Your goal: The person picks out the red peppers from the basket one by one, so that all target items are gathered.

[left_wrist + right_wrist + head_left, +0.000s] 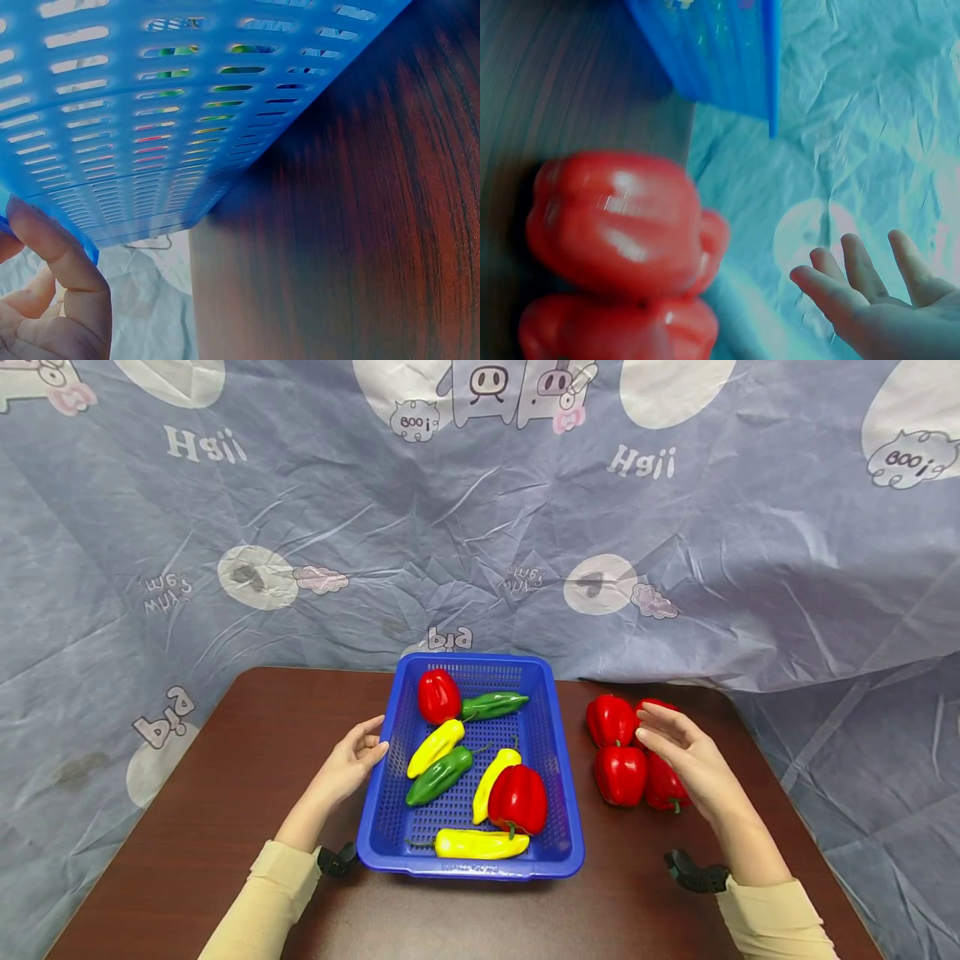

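Note:
A blue plastic basket (471, 870) stands on the table, holding red bell peppers (517, 799), long green peppers (440, 777) and long yellow peppers (482, 843). At the basket's left rim, my left hand (356, 762) grips the edge between thumb and fingers; the left wrist view shows the thumb (56, 244) against the blue rim. To the right of the basket, several red bell peppers (621, 775) sit in a cluster. My right hand (688, 756) hovers over the cluster's right side and partly hides it. Its fingers are spread and hold nothing in the right wrist view.
The dark brown wooden table (225, 802) reaches back to a grey-blue printed cloth (480, 527) that hangs behind it. Black straps (696, 872) sit at both wrists, beside beige sleeves.

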Available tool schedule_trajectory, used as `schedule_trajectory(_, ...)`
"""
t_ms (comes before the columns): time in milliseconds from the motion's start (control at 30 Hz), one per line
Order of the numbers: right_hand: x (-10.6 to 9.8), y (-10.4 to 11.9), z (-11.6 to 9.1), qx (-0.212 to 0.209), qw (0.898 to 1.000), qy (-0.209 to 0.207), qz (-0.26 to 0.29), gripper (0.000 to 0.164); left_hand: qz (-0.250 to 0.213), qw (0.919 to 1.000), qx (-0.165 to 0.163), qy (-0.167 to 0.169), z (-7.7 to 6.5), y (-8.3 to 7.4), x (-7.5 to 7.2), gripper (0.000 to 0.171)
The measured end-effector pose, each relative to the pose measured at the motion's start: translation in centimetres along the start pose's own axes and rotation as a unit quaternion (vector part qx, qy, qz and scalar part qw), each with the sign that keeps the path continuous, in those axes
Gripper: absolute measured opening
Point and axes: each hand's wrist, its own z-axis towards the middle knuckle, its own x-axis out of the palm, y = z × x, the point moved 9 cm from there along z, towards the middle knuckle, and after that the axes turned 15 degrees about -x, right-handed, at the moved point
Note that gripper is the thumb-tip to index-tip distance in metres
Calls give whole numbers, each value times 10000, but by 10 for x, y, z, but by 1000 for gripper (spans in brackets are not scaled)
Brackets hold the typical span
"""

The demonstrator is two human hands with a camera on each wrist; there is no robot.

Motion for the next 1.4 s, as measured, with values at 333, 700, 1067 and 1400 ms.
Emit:
schedule_trajectory(333,56,19,11,-117,9981,603,84,63,67,10000,22,-22,0,0,0,57)
schedule_trajectory(700,112,22,8,-490,9882,1447,-150,75,26,10000,60,-3,1,0,0,57)
schedule_trajectory(1067,151,23,3,-673,9755,1952,-762,85,23,10000,39,2,1,0,0,57)
schedule_trajectory(1400,173,25,-1,-1160,9356,2383,-2334,81,11,10000,-4,-10,1,0,0,57)
